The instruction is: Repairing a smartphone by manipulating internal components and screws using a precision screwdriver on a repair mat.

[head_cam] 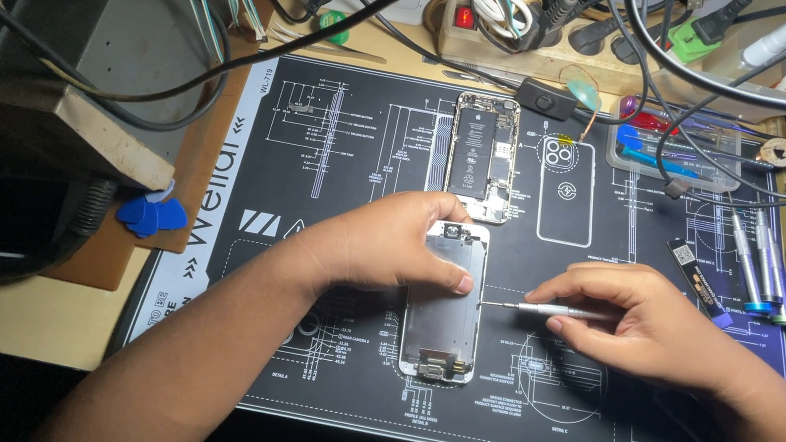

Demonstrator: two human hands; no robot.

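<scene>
At the far left, a grey box is sitting on the wooden bench with dark cables trailing over it, and a cluster of blue plastic picks is lying at the box's corner, just off the edge of the black work mat — near, yet out of the working area. The mat is carrying white line diagrams of phone parts, with a white strip of lettering running down its left border.

The left hand is pressing down flat on the upper half of the phone screen panel, which is lying back-side up at the mat's centre; the fingers are spread over it and the thumb is resting at its right edge, seemingly to keep the panel from sliding. Above it, well apart, the opened phone body is lying with its dark battery showing.

The right hand is pinching a slim silver screwdriver between thumb and fingertips, closed tightly around the handle, held nearly level so the tip is meeting the panel's right edge beside the left thumb.

Further right, a clear tray is holding blue and red tools, a small dark component with a label is lying on the mat, and spare screwdrivers are lined up alongside — all near the working hand.
</scene>
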